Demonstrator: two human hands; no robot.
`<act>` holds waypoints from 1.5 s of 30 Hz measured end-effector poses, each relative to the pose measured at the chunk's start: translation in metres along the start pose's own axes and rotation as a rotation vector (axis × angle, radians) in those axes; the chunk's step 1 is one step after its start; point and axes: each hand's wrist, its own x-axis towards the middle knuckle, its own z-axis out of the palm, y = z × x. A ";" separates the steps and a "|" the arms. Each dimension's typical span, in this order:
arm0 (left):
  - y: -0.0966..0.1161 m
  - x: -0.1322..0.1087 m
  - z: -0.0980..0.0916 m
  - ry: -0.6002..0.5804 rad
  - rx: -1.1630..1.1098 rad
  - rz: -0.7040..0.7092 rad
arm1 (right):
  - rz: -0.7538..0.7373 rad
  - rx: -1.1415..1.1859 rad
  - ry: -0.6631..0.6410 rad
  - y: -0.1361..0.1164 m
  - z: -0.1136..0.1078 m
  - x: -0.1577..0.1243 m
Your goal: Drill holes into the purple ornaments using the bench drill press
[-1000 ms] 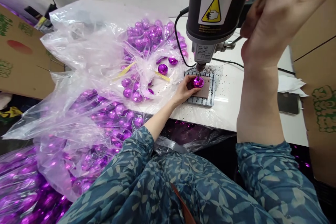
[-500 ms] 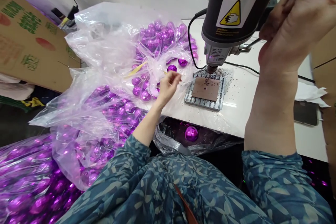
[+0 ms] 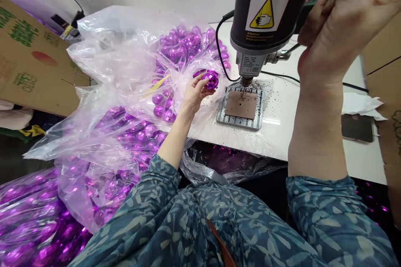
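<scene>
My left hand [image 3: 194, 94] is closed around a shiny purple faceted ball [image 3: 211, 79], thumb and fingers on its left side. It is over the mouth of a clear plastic bag [image 3: 184, 85] of similar balls. At the upper right, my right hand [image 3: 341, 25] is raised, its fingers curled at the lever [image 3: 293, 51] of a black bench drill press [image 3: 261, 4]; the grip is partly hidden. Under the drill head, a brown square plate [image 3: 240, 105] with a small hole lies on the grey slotted base [image 3: 239, 123], dark shavings scattered about it.
Large clear bags of purple balls [image 3: 34, 225] fill the left side. A cardboard box [image 3: 34, 58] stands behind them. Below the table edge hangs an open plastic bag [image 3: 200, 169]. A phone [image 3: 357, 128] and white paper [image 3: 360, 105] lie at right. A black cable [image 3: 217, 46] loops beside the drill.
My left hand has taken hold of a purple ball. The ball in the bag below the table edge has gone from sight. My right hand stays at the lever; the view has shifted slightly.
</scene>
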 end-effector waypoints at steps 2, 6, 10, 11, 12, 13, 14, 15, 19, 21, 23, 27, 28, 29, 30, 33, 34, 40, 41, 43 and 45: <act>-0.001 -0.021 0.011 -0.063 -0.139 -0.066 | 0.042 0.037 0.008 -0.004 0.001 0.000; -0.023 -0.045 0.041 -0.193 -0.131 -0.099 | 0.089 0.086 -0.055 -0.013 -0.001 -0.001; -0.053 -0.040 0.062 -0.154 -0.020 -0.019 | 0.035 0.029 -0.191 -0.016 -0.009 -0.001; -0.058 -0.037 0.065 -0.142 0.008 -0.002 | 0.022 0.008 -0.222 -0.017 -0.011 -0.001; -0.061 -0.034 0.067 -0.137 0.037 0.011 | 0.010 -0.010 -0.249 -0.017 -0.012 -0.002; -0.063 -0.032 0.068 -0.138 0.068 0.022 | 0.001 -0.019 -0.264 -0.018 -0.013 -0.002; -0.064 -0.030 0.069 -0.142 0.102 0.031 | -0.010 -0.021 -0.269 -0.019 -0.014 -0.003; -0.064 -0.029 0.070 -0.147 0.138 0.041 | -0.023 -0.023 -0.270 -0.019 -0.014 -0.004; -0.060 -0.031 0.076 -0.171 0.282 0.111 | -0.025 -0.040 -0.278 -0.021 -0.014 -0.006; -0.061 -0.033 0.079 -0.183 0.352 0.175 | -0.014 -0.064 -0.293 -0.022 -0.015 -0.005; -0.063 -0.034 0.082 -0.186 0.412 0.236 | -0.019 -0.098 -0.304 -0.022 -0.016 -0.005; -0.071 -0.034 0.083 -0.189 0.437 0.286 | -0.060 -0.152 -0.293 -0.023 -0.018 -0.010; -0.072 -0.033 0.082 -0.197 0.431 0.288 | -0.079 -0.154 -0.278 -0.025 -0.019 -0.014; -0.073 -0.032 0.082 -0.207 0.426 0.288 | -0.101 -0.153 -0.260 -0.028 -0.020 -0.019; -0.074 -0.031 0.082 -0.217 0.423 0.287 | -0.121 -0.154 -0.246 -0.031 -0.021 -0.025; -0.074 -0.030 0.081 -0.231 0.406 0.273 | -0.174 -0.153 -0.224 -0.040 -0.028 -0.045; -0.073 -0.030 0.081 -0.233 0.392 0.266 | -0.189 -0.152 -0.207 -0.042 -0.030 -0.052; -0.069 -0.030 0.082 -0.239 0.288 0.206 | -0.203 -0.236 -0.149 -0.037 -0.051 -0.074; -0.068 -0.030 0.082 -0.239 0.285 0.204 | -0.192 -0.254 -0.159 -0.036 -0.055 -0.076; -0.068 -0.030 0.081 -0.244 0.291 0.202 | -0.173 -0.263 -0.181 -0.033 -0.064 -0.079; -0.067 -0.030 0.081 -0.255 0.296 0.202 | -0.156 -0.266 -0.210 -0.028 -0.073 -0.082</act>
